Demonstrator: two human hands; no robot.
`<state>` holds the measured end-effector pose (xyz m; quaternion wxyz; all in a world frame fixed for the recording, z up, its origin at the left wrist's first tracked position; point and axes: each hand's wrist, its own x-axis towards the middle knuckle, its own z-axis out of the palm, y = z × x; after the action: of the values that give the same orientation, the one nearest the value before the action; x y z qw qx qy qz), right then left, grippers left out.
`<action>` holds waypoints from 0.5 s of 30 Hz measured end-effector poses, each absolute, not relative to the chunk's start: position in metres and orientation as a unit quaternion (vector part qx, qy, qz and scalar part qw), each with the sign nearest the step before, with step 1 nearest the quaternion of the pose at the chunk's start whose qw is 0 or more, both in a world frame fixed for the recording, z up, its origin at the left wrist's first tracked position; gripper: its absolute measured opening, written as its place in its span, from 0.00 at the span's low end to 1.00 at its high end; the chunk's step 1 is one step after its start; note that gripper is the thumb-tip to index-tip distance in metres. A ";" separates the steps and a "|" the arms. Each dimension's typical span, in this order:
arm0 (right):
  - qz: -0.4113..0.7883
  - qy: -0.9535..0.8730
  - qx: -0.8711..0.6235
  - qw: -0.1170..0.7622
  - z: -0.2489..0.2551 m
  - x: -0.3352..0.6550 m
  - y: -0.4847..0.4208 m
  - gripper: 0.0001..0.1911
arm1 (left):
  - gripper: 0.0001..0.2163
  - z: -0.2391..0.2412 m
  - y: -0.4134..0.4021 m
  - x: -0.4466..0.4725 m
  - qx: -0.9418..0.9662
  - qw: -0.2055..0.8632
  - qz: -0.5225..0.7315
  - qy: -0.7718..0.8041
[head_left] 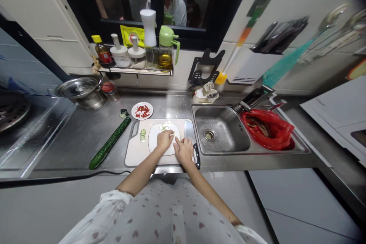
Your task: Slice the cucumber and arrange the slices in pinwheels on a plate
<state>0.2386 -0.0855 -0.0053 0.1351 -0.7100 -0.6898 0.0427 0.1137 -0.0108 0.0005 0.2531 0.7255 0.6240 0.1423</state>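
Observation:
Both of my hands are over a white square plate (153, 131), which lies on a pale cutting board (133, 154). My left hand (165, 140) has its fingertips drawn together in a pinch near the plate's right half. Just beside it, my right hand (184, 149) has its thumb and fingers bent close together. Whatever small thing they pinch is too small to make out. Thin cucumber slices (165, 126) rest at the plate's far edge. More cucumber slices (142, 136) overlap on the board's left side. A kitchen knife (188, 129) lies along the board's right side, its black handle nearest me.
A long cucumber (110, 145) lies left of the board, near cucumber end pieces (124, 113). Behind the board is a small plate (133, 112) of chopped red pieces. To the right are the sink (225, 145) and a red plastic bag (274, 141). A lidded pot (85, 97) stands back left.

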 end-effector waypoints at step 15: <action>0.043 -0.686 -0.713 0.139 -0.006 0.237 -0.086 0.20 | 0.11 0.001 -0.010 0.114 0.728 0.253 0.142 0.621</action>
<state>0.2369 -0.0864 -0.0061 0.1386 -0.7132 -0.6857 0.0433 0.1145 -0.0096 0.0007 0.2527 0.7284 0.6208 0.1417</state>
